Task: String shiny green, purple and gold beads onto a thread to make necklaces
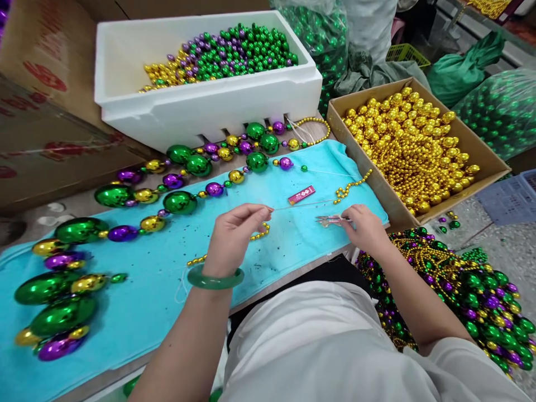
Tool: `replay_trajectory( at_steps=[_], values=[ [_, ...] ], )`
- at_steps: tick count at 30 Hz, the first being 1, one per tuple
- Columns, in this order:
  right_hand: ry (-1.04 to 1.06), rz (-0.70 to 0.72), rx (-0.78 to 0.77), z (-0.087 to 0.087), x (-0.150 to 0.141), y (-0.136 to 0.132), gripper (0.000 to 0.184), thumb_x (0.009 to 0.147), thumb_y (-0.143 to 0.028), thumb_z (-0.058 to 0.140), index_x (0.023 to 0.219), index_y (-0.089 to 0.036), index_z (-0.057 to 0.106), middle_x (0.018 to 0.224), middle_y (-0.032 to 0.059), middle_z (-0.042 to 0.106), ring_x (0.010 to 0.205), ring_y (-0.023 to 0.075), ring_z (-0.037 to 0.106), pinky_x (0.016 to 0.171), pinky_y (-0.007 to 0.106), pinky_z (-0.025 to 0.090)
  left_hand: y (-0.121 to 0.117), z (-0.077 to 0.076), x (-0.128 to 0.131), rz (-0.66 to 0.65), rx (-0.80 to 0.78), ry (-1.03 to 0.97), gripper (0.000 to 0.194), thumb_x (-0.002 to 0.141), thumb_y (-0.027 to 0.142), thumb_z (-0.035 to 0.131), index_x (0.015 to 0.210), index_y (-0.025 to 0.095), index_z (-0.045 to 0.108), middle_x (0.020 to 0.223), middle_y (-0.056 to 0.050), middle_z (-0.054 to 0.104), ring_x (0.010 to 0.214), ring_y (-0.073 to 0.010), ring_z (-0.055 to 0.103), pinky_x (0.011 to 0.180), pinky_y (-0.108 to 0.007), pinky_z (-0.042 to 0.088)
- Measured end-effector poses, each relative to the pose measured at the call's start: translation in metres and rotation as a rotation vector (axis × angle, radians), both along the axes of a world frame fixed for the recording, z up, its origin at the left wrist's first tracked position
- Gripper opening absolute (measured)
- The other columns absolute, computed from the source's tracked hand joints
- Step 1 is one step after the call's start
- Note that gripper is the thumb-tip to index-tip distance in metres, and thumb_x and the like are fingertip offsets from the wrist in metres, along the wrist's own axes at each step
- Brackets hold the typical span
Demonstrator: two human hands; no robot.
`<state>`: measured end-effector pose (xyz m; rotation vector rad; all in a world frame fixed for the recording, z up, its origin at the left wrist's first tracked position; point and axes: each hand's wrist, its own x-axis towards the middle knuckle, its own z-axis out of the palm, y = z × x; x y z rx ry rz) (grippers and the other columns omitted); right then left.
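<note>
My left hand, with a green bangle at its wrist, pinches a thin string that stretches right toward a short gold bead strand. In my right hand is a small metal tool, apparently scissors, pointing left. Between and above the hands lies a little maroon packet. Part of another gold bead strand shows beside my left hand, which hides some of it. A long garland of green, purple and gold beads loops across the turquoise towel.
Behind the towel stands a white foam box of mixed beads. On the right, a cardboard box holds gold bead strands, above a heap of finished-looking bead garlands. Large cardboard cartons stand at left; bags of green beads stand at the back right.
</note>
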<state>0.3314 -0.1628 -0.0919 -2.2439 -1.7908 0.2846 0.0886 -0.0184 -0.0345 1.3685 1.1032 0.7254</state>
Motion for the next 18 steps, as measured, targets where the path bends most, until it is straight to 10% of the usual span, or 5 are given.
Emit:
replay_trajectory(
  at_steps=[9,18],
  values=[
    [-0.032,0.094,-0.208,0.002,-0.005,0.006,0.020,0.086,-0.015,0.042,0.097,-0.015,0.059,0.096,0.0113,0.063,0.085,0.0212,0.055,0.069,0.029,0.036,-0.008,-0.012,0.018,0.019,-0.147,0.046,0.029,0.065,0.039,0.075,0.078,0.013,0.072,0.062,-0.002,0.065,0.059,-0.0124,0.060,0.058,-0.023,0.049],
    [1.217,-0.162,-0.058,0.032,-0.014,-0.013,0.023,0.084,-0.039,0.055,0.098,-0.023,0.046,0.057,-0.0061,0.053,0.040,0.0099,0.042,0.042,0.022,0.030,-0.013,-0.023,0.021,0.011,-0.227,-0.078,0.026,0.067,0.036,0.072,0.079,0.013,0.072,0.076,-0.004,0.069,0.062,-0.0118,0.061,0.059,-0.024,0.050]
  ],
)
